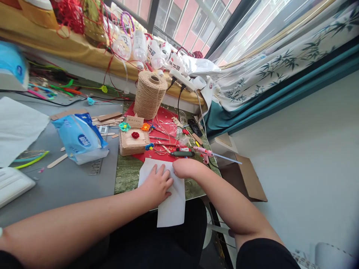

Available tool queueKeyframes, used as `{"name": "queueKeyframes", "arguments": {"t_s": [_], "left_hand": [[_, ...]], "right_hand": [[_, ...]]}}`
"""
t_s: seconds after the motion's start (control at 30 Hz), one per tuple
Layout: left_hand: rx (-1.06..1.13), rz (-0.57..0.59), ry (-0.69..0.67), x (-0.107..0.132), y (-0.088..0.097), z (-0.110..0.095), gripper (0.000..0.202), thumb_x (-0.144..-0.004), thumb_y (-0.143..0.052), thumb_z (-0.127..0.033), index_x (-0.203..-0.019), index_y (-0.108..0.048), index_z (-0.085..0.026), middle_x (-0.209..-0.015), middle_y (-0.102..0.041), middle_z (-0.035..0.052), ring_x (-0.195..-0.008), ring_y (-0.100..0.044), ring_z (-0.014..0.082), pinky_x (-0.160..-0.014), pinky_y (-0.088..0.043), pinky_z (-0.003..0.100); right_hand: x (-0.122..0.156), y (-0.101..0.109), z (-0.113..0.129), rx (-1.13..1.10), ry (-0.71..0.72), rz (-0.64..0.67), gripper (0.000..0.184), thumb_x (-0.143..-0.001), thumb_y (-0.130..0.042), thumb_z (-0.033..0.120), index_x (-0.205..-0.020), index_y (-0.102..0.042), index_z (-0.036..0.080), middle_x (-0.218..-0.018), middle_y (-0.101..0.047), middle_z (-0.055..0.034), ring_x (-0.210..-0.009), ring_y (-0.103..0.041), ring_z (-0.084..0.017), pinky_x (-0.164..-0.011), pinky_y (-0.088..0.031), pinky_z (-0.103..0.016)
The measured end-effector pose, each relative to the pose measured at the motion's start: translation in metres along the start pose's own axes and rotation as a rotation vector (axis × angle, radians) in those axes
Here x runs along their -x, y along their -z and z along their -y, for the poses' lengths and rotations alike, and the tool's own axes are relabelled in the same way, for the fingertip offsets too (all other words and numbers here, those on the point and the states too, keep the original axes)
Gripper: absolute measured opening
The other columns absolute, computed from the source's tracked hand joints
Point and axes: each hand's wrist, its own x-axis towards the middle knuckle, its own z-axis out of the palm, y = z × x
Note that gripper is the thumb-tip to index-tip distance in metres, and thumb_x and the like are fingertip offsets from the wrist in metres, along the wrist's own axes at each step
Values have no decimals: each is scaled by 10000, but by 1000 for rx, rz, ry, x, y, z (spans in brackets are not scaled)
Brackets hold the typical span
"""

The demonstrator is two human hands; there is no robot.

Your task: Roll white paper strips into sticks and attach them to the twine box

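Observation:
A white sheet of paper [171, 209] lies over the table's front edge, its lower end hanging past it. My left hand [158, 182] rests flat on the sheet with fingers spread. At the sheet's upper right edge is my right hand [183, 168], bent at the wrist and curled; its fingers are mostly hidden, and so is anything in them. Just beyond the paper stands a twine-wrapped box [127, 147] with a stick top, trimmed with a red flower [135, 135], a teal flower [125, 126] and an orange flower [145, 127].
Behind the box stands a big twine spool [150, 95] on a red sheet [165, 116]. A pink glue gun [203, 151] and a dark-handled cutter [182, 153] lie beyond my right hand. To the left are a blue tissue pack [80, 138] and wooden sticks [57, 160]. A cardboard box [252, 179] stands right.

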Motion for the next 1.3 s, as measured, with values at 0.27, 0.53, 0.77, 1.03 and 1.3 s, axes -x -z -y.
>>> {"name": "queueKeyframes", "arguments": {"t_s": [0.27, 0.53, 0.77, 1.03, 1.3], "left_hand": [[30, 16, 7, -1, 7, 0, 507, -906, -620, -558, -1237, -666, -177, -1372, -595, 202, -1377, -418, 460, -1105, -286, 670], [18, 2, 1, 0, 5, 0, 503, -896, -633, -563, -1211, -676, -174, -1365, -593, 201, -1381, -412, 467, -1101, -292, 670], [21, -11, 2, 0, 0, 0, 544, -889, -635, -569, -1263, -653, -173, -1344, -588, 213, -1389, -403, 466, -1106, -276, 683], [1, -10, -2, 0, -2, 0, 531, -901, -613, -574, -1255, -638, -178, -1366, -580, 202, -1396, -404, 464, -1112, -291, 672], [15, -7, 4, 0, 0, 0, 546, -897, -623, -571, -1273, -626, -175, -1431, -544, 208, -1402, -399, 466, -1120, -279, 671]], "right_hand": [[-27, 3, -2, -24, -4, -19, 50, -712, -731, 128, -693, -776, 138, -732, -773, -151, -746, -731, -276, -740, -533, -332], [-17, 2, -13, -104, -92, -426, 329, -1054, -378, 293, -1103, -672, 154, -1056, -759, -149, -941, -700, -256, -743, -441, -302], [1, -59, 14, -458, -270, -668, 272, -1076, -355, 320, -1216, -556, 200, -1052, -756, -91, -923, -713, -217, -755, -431, -272], [7, -80, 15, -561, -238, -685, 231, -1059, -391, 283, -1222, -541, 216, -1061, -757, -78, -935, -717, -211, -765, -440, -269], [6, -85, 18, -446, -249, -597, 199, -1059, -386, 273, -1114, -568, 211, -990, -761, -74, -877, -709, -194, -706, -391, -254]]}}
